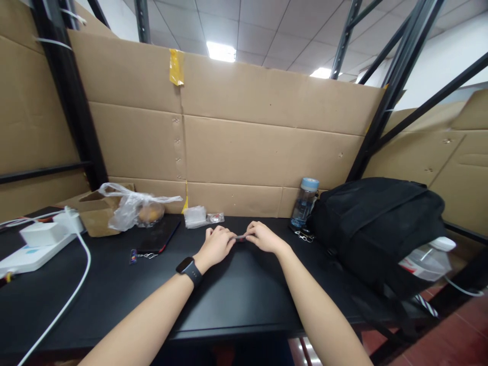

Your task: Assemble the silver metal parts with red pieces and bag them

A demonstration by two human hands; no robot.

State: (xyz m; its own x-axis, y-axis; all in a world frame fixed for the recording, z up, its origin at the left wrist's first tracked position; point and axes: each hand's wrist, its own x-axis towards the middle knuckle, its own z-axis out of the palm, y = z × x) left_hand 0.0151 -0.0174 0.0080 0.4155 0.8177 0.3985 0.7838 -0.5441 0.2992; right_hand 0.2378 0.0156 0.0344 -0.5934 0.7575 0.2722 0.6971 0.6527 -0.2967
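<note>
Both hands meet over the middle of the black table point(236, 295), near its back. Between them is a small, thin dark object point(240, 238) with a hint of red, too small to name. My left hand point(216, 246), with a dark watch on the wrist, pinches its left end. The fingers of my right hand point(263, 237) close on its right end. Just beyond my left hand lie a stack of clear plastic sleeves point(195, 217) and a small clear packet point(215, 218) with something red in it.
Left: a dark tablet-like slab point(158, 236) with a keychain, a knotted plastic bag point(131, 211), a cardboard box point(99, 216), a white power strip point(34, 251) and its cable. Right: a water bottle point(303, 206) and a black backpack point(377, 229). A cardboard wall point(236, 147) rises behind.
</note>
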